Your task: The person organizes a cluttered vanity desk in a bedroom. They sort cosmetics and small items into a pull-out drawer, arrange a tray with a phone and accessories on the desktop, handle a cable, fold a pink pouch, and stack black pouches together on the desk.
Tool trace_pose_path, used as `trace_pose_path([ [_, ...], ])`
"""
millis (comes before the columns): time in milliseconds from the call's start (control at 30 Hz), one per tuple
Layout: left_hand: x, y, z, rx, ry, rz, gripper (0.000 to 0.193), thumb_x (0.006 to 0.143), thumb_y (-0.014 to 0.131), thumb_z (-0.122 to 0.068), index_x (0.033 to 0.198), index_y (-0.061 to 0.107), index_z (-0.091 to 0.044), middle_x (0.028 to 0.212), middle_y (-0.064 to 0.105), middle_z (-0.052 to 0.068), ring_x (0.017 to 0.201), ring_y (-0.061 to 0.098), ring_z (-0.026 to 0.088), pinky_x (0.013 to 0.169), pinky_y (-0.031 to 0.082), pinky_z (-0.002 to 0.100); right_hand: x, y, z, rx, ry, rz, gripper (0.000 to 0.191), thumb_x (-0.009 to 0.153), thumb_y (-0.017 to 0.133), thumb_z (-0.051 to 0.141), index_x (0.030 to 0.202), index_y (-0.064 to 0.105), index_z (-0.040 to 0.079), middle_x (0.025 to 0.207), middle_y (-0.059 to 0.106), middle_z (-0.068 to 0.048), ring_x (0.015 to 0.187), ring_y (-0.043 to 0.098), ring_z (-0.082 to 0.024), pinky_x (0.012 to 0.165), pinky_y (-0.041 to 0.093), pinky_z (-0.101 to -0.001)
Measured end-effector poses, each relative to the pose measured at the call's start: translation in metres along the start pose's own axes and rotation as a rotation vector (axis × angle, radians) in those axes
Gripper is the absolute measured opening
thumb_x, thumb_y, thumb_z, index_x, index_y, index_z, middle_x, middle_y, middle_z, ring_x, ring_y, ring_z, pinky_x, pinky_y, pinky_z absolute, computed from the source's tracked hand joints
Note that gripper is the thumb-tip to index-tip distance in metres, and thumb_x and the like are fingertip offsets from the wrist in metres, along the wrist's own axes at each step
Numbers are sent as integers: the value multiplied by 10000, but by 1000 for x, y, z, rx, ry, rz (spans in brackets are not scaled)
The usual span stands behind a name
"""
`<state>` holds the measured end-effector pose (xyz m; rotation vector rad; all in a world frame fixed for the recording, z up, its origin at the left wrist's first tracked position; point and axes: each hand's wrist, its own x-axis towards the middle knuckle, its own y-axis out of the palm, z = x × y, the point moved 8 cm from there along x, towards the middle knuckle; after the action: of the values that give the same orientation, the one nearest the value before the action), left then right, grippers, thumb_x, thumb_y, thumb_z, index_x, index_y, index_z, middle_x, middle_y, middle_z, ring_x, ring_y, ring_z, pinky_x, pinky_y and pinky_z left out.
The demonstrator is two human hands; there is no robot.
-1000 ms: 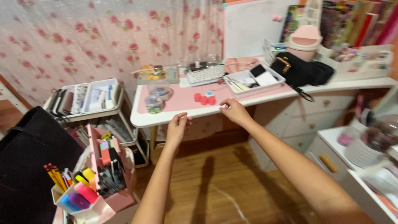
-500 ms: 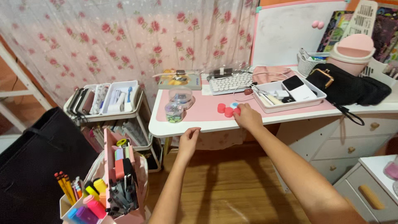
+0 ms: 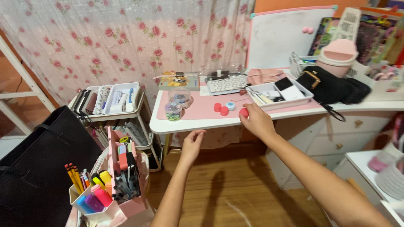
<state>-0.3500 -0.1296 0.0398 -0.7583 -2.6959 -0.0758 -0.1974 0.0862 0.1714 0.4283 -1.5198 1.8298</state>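
At desk edge (image 3: 198,124), right hand (image 3: 256,122) fingers pinch red cap (image 3: 244,112); left hand (image 3: 191,145) open, empty, below desk

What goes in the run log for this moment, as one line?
right hand: fingers on small round red cap at pink desk mat front edge | left hand: open, empty, below desk | two red caps, one blue, alongside
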Motion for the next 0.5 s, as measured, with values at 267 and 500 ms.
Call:
trace_pose_path([
  [267, -44, 98, -32, -60, -77, 288, 260, 1012, 577, -227, 1163, 706, -59, 1092, 764, 18, 953, 676, 85, 793, 521, 246, -77, -124, 1, 103, 12, 23, 456, 896, 711, 353, 1259, 664, 81, 1113, 672, -102, 938, 672, -316, 826, 544, -409],
  [500, -86, 202, -71, -72, -41, 484, 270, 1012, 588, -227, 1168, 708, -41, 1065, 752, 16, 909, 630, 96, 755, 508, 252, -159, -227, -50, 25, 183, 117, 491, 882, 694, 358, 1289, 645, 89, 1136, 668, -98, 966, 655, -274, 889, 518, -390],
])
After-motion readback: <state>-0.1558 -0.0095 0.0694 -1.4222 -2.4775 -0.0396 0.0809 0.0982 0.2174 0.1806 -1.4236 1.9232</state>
